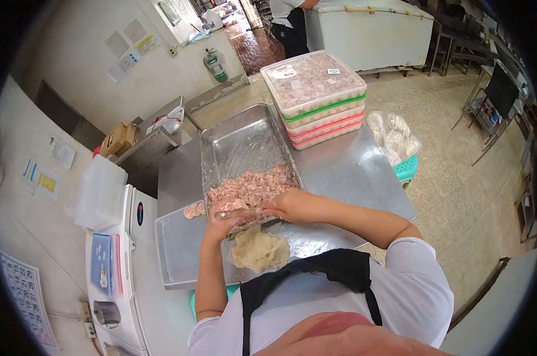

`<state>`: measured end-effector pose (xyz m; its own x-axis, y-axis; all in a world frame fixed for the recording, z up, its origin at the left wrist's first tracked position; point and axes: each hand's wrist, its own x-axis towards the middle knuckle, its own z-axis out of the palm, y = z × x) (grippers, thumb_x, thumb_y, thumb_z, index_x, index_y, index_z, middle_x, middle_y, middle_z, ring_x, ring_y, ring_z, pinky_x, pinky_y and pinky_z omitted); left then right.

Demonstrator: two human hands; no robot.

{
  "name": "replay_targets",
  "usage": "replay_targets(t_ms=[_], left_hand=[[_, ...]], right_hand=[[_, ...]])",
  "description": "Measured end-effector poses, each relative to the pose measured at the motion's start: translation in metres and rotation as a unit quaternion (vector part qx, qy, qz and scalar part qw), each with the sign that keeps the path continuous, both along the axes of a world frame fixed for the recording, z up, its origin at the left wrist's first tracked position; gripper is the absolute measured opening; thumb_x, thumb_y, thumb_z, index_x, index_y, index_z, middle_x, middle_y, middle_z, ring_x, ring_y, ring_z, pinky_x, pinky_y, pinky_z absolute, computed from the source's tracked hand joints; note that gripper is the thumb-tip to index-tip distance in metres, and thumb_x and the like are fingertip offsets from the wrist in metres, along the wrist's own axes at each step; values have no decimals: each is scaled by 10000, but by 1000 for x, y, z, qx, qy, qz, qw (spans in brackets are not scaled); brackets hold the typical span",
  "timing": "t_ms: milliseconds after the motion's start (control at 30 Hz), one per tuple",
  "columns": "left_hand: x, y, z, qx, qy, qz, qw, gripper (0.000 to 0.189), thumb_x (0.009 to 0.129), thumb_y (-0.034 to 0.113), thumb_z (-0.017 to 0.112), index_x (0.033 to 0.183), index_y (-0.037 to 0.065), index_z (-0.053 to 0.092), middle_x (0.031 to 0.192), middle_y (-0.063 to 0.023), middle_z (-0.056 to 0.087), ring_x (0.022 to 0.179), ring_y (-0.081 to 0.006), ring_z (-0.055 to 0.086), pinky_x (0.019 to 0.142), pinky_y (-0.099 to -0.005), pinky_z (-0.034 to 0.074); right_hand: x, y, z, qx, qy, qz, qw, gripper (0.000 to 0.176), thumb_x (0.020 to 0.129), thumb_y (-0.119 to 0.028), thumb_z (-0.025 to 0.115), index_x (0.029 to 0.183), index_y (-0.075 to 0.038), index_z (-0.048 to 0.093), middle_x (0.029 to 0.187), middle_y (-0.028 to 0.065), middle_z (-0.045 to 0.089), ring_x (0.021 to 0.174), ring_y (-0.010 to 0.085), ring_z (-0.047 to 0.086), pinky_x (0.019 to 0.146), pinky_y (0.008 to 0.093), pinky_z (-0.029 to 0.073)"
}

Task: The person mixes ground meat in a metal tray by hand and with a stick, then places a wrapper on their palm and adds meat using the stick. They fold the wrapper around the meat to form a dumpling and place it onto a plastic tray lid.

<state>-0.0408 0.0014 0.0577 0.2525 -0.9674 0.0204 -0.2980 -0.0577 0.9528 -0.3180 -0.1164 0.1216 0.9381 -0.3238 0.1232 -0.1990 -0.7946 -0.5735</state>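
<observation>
A large metal tray (244, 127) lies on the steel table, with chopped pinkish meat filling (253, 185) heaped in its near half. Over the near end of that filling, my left hand (219, 218) and my right hand (292, 205) are close together with curled fingers. A thin, pale, flat piece (240, 213) spans the gap between them; I cannot tell what it is. Just below, closest to my body, is a stack of pale dough wrappers (260, 249). Several small filled pieces (194, 210) sit left of the metal tray, on a translucent plastic tray (179, 252).
Stacked lidded plastic boxes (316, 83) stand at the table's far right. Beyond the right edge, plastic bags (393, 136) rest on a green stool (406, 170). A white fridge (135, 237) is at left. Another person (288, 26) stands by the chest freezer (369, 37).
</observation>
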Motion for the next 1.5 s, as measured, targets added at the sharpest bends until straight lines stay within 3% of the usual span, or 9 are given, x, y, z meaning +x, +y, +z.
replay_targets(t_ms=[167,233,567,633,833,967,1267,1433,1500], left_hand=[[-29,-1,12,21,-68,19,997,440,726,159,787,1116,50,613,1013,-56,645,851,-168,623,707,-293,506],[-45,2,24,56,127,144,980,404,742,168,773,1098,59,619,941,-29,642,819,-146,616,653,-279,495],[-62,14,55,27,93,61,993,394,755,176,772,1090,51,606,1031,-60,653,859,-144,629,689,-285,503],[-70,13,65,-15,-131,79,988,414,736,181,790,1069,27,597,1041,-83,658,863,-168,637,769,-317,509],[-50,-1,41,3,-182,-38,983,467,712,218,803,1092,14,627,1088,-144,657,951,-235,635,860,-357,489],[-30,-7,1,5,-199,66,978,408,725,250,788,1021,10,643,1075,-145,653,988,-227,617,872,-341,476],[-48,8,43,40,74,13,996,423,737,145,761,1119,41,614,1103,-107,636,971,-179,601,852,-330,477],[-33,0,41,-161,-260,-37,951,445,685,135,808,1080,52,620,923,-64,678,862,-140,628,775,-295,498],[-28,-1,42,-110,-232,-66,964,457,678,136,814,1082,46,619,889,-62,678,839,-146,632,771,-298,499]], right_hand=[[0,-34,-22,-37,-35,25,998,302,950,-317,462,1050,-89,634,857,195,645,836,377,628,707,487,494],[-7,-22,-8,-143,-37,-52,988,291,935,-303,467,1055,-104,641,877,169,642,833,345,644,668,457,515],[-19,-42,-45,-19,50,-96,994,284,920,-302,499,992,-73,651,885,171,663,843,347,650,728,471,506],[-25,-38,-38,30,-2,-99,995,298,929,-316,497,1000,-72,653,888,179,660,853,360,644,746,473,498],[-8,-17,-54,105,-141,40,984,315,945,-351,489,1015,-85,641,886,176,648,853,367,635,742,483,490],[-7,-14,-28,-56,-54,-50,996,287,935,-327,501,1022,-95,645,914,150,648,854,340,643,720,462,511],[-17,-34,-54,-37,55,-137,988,275,937,-310,496,1033,-94,635,923,150,651,869,337,638,712,461,509],[-14,3,-30,68,-130,-93,985,305,944,-338,489,1055,-101,645,900,173,652,850,351,632,712,487,492],[-1,15,-30,-29,-77,-34,996,322,935,-361,498,1071,-111,650,880,162,651,801,353,637,699,484,495]])
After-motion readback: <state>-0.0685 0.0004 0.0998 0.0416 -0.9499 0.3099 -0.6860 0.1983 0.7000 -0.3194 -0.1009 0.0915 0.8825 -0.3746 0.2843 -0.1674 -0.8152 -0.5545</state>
